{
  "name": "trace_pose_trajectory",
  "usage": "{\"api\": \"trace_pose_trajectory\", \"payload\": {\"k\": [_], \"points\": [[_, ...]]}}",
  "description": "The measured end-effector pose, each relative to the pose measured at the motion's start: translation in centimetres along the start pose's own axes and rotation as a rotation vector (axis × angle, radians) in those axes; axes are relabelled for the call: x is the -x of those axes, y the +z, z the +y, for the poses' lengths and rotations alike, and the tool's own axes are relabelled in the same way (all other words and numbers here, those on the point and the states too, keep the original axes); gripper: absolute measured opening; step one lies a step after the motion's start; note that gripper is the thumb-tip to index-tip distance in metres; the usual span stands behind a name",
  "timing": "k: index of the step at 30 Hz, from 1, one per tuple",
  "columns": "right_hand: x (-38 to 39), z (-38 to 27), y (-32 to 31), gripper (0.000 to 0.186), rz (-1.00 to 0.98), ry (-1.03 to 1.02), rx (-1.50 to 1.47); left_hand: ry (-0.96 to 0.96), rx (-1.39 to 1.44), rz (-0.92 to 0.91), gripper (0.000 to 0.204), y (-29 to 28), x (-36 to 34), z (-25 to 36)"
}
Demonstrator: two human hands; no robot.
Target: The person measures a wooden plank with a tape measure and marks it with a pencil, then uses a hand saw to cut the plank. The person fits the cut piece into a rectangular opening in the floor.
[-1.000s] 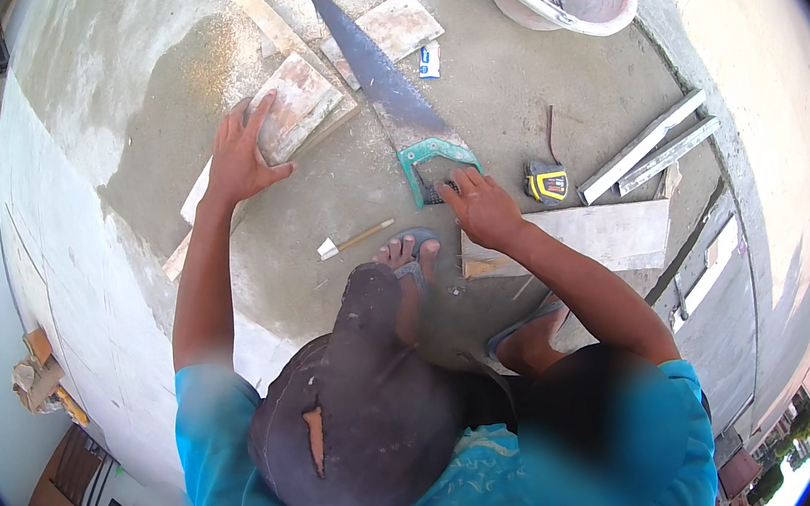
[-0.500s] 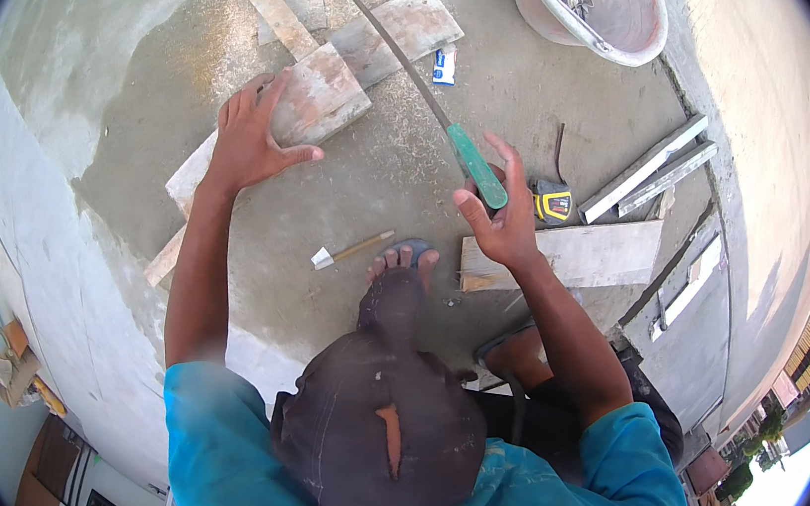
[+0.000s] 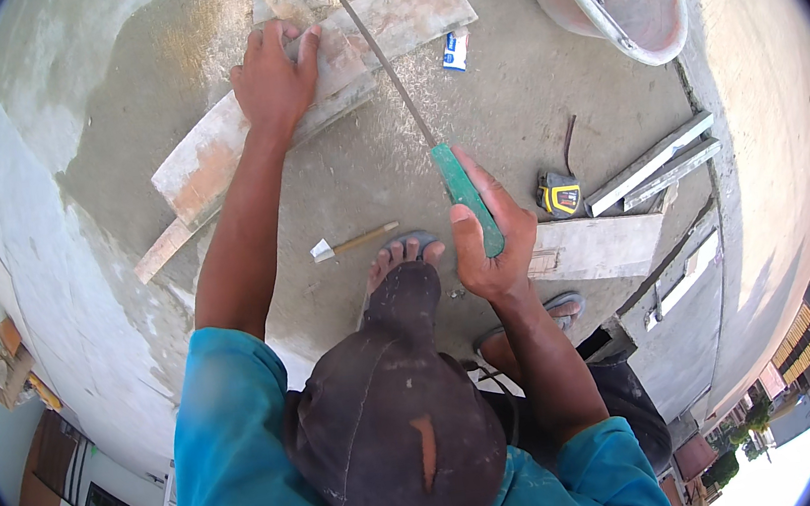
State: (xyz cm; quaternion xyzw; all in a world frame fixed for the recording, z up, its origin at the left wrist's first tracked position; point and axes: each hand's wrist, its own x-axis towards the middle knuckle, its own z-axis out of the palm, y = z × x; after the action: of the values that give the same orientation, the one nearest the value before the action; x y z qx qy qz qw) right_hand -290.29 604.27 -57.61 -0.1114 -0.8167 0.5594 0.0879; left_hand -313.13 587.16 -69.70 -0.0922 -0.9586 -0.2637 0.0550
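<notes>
My right hand (image 3: 496, 243) is wrapped round the green handle (image 3: 466, 196) of a handsaw. Its long thin blade (image 3: 381, 61) points away from me and passes over the boards, seen nearly edge-on. On a pale, stained wooden plank (image 3: 200, 161) lies my left hand (image 3: 275, 80), fingers bent over the far edge and thumb out to the right. A second board (image 3: 418, 14) continues the line to the right, beneath the blade. Whether the blade touches the wood I cannot tell. Sawdust is scattered on the concrete around the boards.
A pencil-like stick with a white end (image 3: 354, 243) lies by my foot. To the right are a yellow-and-black tape measure (image 3: 559, 197), metal bars (image 3: 650, 165) and another board (image 3: 604, 245). A dusty bucket (image 3: 611, 0) stands far right, a small blue-and-white packet (image 3: 455, 50) nearer the boards.
My right hand has closed round the saw handle, which lay loosely by open fingers before. My left hand has moved right and farther along the plank, which has shifted against the second board.
</notes>
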Motion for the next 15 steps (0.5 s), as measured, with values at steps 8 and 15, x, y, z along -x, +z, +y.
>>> {"api": "trace_pose_trajectory", "payload": {"k": [8, 15], "points": [[-0.2, 0.2, 2.4, 0.048, 0.005, 0.063, -0.019, -0.034, 0.029, 0.002, 0.033, 0.1, 0.0, 0.9], [0.0, 0.2, 2.8, 0.049, 0.012, 0.034, -0.02, -0.073, 0.046, 0.034, 0.033, -0.1, 0.1, 1.1]]}}
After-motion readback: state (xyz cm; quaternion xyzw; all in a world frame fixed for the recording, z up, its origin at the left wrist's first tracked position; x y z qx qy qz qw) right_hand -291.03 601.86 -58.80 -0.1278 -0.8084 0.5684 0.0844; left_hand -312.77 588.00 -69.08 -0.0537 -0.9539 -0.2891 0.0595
